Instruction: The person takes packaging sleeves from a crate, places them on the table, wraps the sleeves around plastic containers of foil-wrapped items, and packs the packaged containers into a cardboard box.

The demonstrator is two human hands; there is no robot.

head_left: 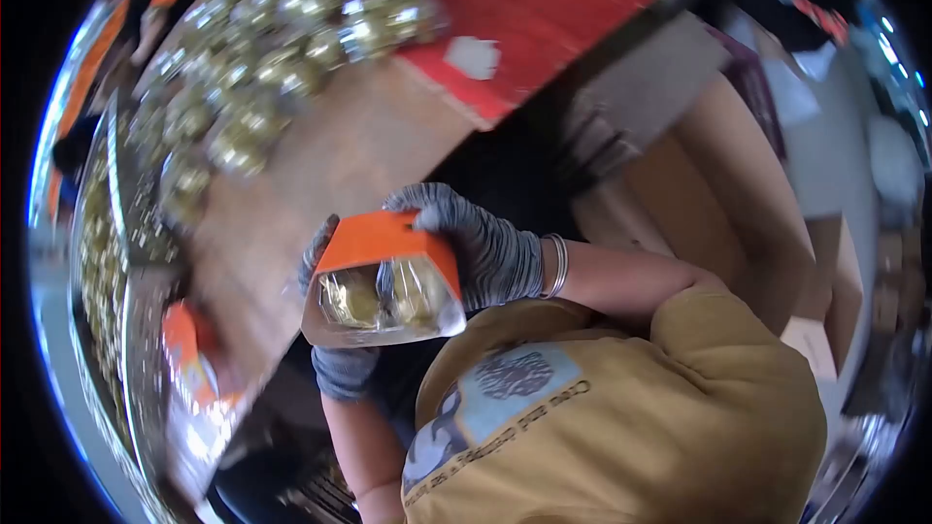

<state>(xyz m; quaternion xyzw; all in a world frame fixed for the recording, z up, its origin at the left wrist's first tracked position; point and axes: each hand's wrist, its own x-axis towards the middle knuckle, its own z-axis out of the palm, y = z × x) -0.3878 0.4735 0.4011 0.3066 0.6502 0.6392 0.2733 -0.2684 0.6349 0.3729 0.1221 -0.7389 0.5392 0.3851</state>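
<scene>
Both my hands wear grey striped knit gloves, and between them is an orange and white cardboard box (374,241). Its near side is open, showing two round gold items (351,299) in clear plastic wrap. From the right, my right hand (478,245) grips the box, with fingers over its top edge and bangles at the wrist. My left hand (345,369) holds the opposite side; its palm is below the box and its fingertips show past the left edge. The box hides part of that hand.
Many plastic-wrapped gold items (291,49) lie piled on the brown worktable (291,184). A red sheet (544,10) carries a torn white patch. Another orange package (194,349), blurred, sits at the table's left edge beside a metal-rimmed bin (121,262). Cardboard boxes (718,184) stand at right.
</scene>
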